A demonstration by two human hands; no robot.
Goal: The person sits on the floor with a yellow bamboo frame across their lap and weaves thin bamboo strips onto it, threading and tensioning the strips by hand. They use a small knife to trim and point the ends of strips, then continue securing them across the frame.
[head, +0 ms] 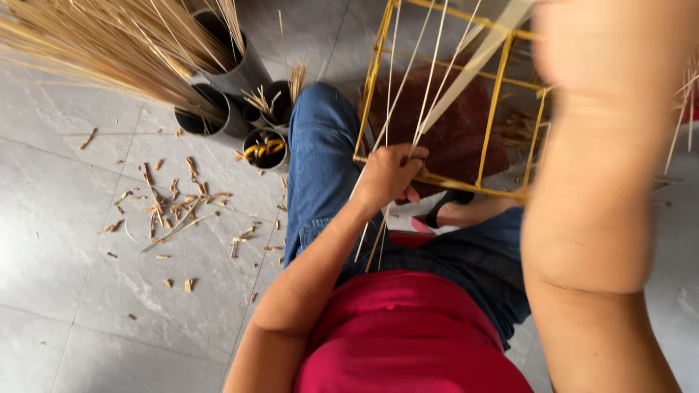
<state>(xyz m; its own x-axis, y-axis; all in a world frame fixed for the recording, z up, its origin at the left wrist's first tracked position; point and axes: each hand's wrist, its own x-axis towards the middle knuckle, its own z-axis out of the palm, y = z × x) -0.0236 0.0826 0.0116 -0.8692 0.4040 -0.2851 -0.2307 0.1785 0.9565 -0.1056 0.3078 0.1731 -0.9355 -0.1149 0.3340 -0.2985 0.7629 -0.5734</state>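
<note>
Bamboo strips [408, 102] run upward and away from the left hand [389, 175], which is clenched on them at the yellow frame's [495, 102] lower rail. Raised close to the camera, the blurred right arm probably pulls one strip; its hand is unseen.

Gray tile floor [65, 240] w/ cane scraps [171, 207] (scattered)

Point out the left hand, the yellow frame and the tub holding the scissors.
left hand [389, 175]: head view, on the knuckles.
yellow frame [494, 102]: head view, on an upright bar.
tub [256, 161]: head view, on its near rim.
</note>
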